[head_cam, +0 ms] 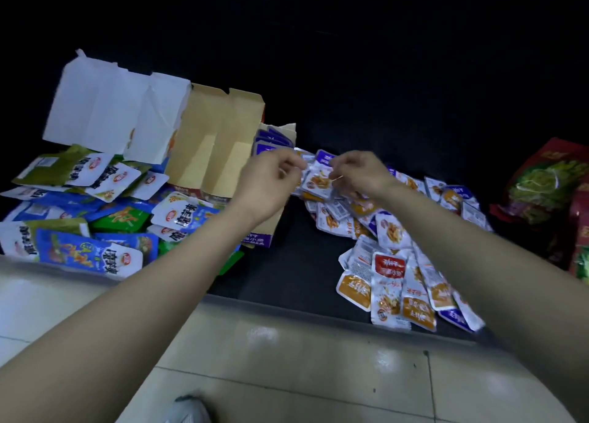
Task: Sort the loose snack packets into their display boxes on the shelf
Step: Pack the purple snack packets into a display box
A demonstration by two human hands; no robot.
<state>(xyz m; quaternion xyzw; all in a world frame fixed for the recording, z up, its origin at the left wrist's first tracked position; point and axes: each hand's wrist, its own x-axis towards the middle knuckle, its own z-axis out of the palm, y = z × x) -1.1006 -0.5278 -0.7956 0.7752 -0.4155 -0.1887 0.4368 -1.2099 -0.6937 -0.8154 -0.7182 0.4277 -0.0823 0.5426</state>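
Nearest, a tiled floor (287,368) and the toe of a shoe (188,410) are seen below the front edge of a dark shelf (287,272). On the shelf, front right, loose packets (398,282) in orange, white, red and purple are spread in an overlapping heap that runs back toward the hands. They are judged to be light, thin and soft, with glossy film that is likely to slide, so a squared bundle is best pinched across its short sealed edges rather than by the flat faces. At the front left, larger blue and green packets (95,231) are heaped in a separate pile.

Further in, a small stack (318,181) of the orange-and-white packets is held above the shelf between both hands. The left hand (271,180) is seen with fingers curled in, and the stack's left edge is pinched by the fingertips. The right hand (357,174) is likewise curled, and the right edge is gripped by thumb and fingers; how many packets are held cannot be told.

Just behind the left hand a brown display box (216,154) stands open, with purple packets (271,138) upright at its right side. A white box (105,103) with raised flaps is seen farther left, and red bags (548,193) lie at the far right.
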